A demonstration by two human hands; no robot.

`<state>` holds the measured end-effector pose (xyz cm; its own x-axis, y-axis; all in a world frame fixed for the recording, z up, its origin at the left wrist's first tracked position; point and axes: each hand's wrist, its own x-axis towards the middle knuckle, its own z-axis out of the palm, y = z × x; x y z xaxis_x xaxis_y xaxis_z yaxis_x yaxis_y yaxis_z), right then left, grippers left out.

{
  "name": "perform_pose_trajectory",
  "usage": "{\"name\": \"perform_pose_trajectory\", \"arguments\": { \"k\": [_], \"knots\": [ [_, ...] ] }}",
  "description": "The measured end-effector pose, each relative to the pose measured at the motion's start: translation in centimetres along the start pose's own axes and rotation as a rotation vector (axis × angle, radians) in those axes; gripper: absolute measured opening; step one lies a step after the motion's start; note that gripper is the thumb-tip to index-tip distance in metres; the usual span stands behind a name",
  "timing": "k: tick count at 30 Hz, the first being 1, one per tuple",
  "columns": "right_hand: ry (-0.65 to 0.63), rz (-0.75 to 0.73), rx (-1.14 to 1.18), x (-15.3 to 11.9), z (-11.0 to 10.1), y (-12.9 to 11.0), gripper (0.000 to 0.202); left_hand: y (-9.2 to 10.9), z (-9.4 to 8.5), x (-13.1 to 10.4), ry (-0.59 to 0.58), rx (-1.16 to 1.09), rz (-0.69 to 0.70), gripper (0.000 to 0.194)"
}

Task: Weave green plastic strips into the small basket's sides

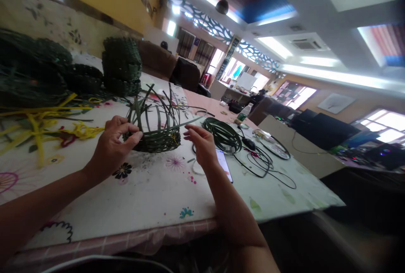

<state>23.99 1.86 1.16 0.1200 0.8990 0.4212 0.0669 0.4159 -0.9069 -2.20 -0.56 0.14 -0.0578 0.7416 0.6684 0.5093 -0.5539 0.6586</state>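
Observation:
A partly woven dark green basket (161,141) sits on the tablecloth, its loose upright strips sticking up at several angles. At its left side, my left hand (118,138) is closed, thumb and fingers pinching the woven rim. A flat green strip (190,122) runs along the top of the weave and juts out to the right. Just below that strip's free end is my right hand (202,142), its fingers loosely extended and apart from the basket wall. I see no thing held in it. The palm side of my left hand is partly hidden.
Finished dark green baskets (122,64) stand at the back left, near yellow strips (34,129). To the right lie a coil of green strip (223,133), a phone (225,166), a black mouse (249,143) with cable, and a plastic bottle (244,112).

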Motion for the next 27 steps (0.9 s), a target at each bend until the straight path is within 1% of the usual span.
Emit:
{"name": "perform_pose_trajectory", "arguments": {
  "k": [1, 2, 3, 5, 6, 7, 9, 11, 15, 19, 23, 27],
  "knots": [
    [0.082, -0.106, -0.101, -0.3, 0.0, -0.4, 0.019, 0.0, -0.1, 0.1, 0.000, -0.002, -0.007, 0.022],
    [0.165, -0.252, -0.226, -0.7, 0.1, -0.9, 0.016, 0.0, -0.1, 0.1, -0.004, -0.005, -0.008, 0.022],
    [0.193, -0.386, -0.333, -1.3, 0.2, -1.5, 0.014, 0.1, -0.1, 0.1, -0.009, -0.008, -0.006, 0.022],
    [0.123, -0.626, -0.453, -2.5, 0.9, -2.6, 0.015, 0.3, 0.0, -0.1, -0.011, -0.011, 0.012, 0.022],
    [0.035, -0.716, -0.503, -3.1, 1.2, -3.1, 0.019, 0.5, 0.1, -0.2, -0.011, -0.010, 0.024, 0.022],
    [-0.048, -0.773, -0.553, -3.6, 1.7, -3.4, 0.023, 0.6, 0.2, -0.3, -0.011, -0.008, 0.037, 0.021],
    [-0.136, -0.779, -0.682, -4.4, 2.4, -3.6, 0.031, 0.8, 0.3, -0.5, -0.020, 0.001, 0.055, 0.021],
    [-0.182, -0.739, -0.754, -4.9, 3.0, -3.3, 0.038, 0.8, 0.4, -0.6, -0.029, 0.009, 0.059, 0.021],
    [-0.241, -0.688, -0.705, -5.5, 3.5, -2.7, 0.043, 0.8, 0.4, -0.8, -0.030, 0.021, 0.048, 0.021],
    [-0.250, -0.701, -0.674, -6.3, 4.1, -2.5, 0.041, 1.2, 0.5, -1.2, -0.034, 0.001, 0.036, 0.020],
    [-0.243, -0.795, -0.777, -6.5, 4.5, -2.1, 0.036, 1.6, 0.6, -1.5, -0.036, -0.009, 0.026, 0.021],
    [-0.230, -0.869, -0.852, -6.3, 4.7, -1.2, 0.030, 1.6, 0.6, -1.2, -0.034, 0.013, 0.005, 0.021]
  ]
}}
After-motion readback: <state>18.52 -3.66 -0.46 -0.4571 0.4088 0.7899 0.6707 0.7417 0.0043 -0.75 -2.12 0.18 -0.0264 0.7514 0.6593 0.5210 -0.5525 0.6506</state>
